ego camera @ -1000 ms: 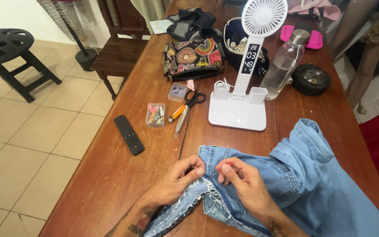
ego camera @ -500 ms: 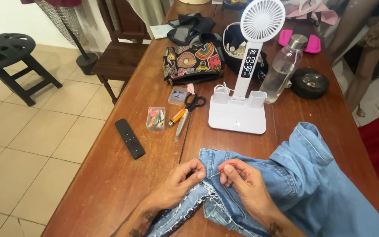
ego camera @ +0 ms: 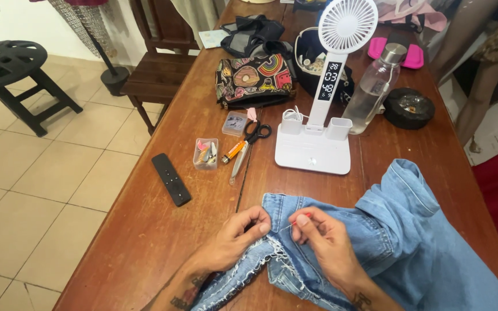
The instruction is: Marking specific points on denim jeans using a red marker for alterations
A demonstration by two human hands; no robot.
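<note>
A pair of light blue jeans with frayed edges lies across the near right part of the wooden table. My left hand pinches the frayed denim edge near the table's front. My right hand rests on the denim just beside it, fingertips pinched together on something small and thin, with a bit of red at the thumb; a fine thread seems to run between the two hands.
A white desk fan on a stand sits beyond the jeans. Scissors, an orange lighter, two small clear boxes and a black remote lie left of it. Further back are a patterned pouch, bottle and ashtray.
Both hands stay pinched at the frayed denim edge, with only small finger shifts. The view has moved slightly.
</note>
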